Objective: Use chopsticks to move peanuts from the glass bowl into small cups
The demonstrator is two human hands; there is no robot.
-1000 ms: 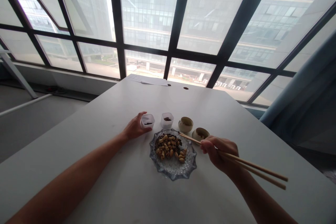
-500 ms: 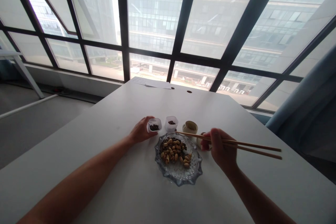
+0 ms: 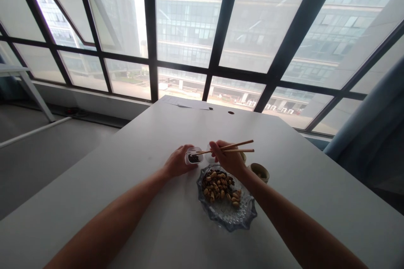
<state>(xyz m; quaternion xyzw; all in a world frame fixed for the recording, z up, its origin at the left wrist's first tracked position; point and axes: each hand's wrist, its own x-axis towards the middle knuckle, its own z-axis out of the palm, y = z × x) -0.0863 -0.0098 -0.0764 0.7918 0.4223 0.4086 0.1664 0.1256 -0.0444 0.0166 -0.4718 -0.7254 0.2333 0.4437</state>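
Note:
My left hand [image 3: 179, 162] is wrapped round a small clear plastic cup [image 3: 198, 161] with dark seeds [image 3: 193, 158] in it. In my right hand [image 3: 227, 157] is a pair of wooden chopsticks [image 3: 243, 146], their tips at the mouth of that cup. Whether the tips pinch anything is too small to tell. A second clear cup [image 3: 209, 158] is mostly hidden behind my right hand. Just below the hands lies a scalloped glass plate [image 3: 233, 220], holding a heap of nuts in shells [image 3: 217, 185] and some dark bits.
A small ceramic cup [image 3: 259, 172] stands right of my right wrist; another ceramic cup [image 3: 243, 156] shows partly behind the hand. Papers [image 3: 181, 103] lie at the white table's [image 3: 142, 134] far end, near two round holes. Large windows rise beyond it.
My right hand has swung left from above the ceramic cups, bringing the chopstick tips to the left cup. My left hand still holds that cup. The view has shifted slightly.

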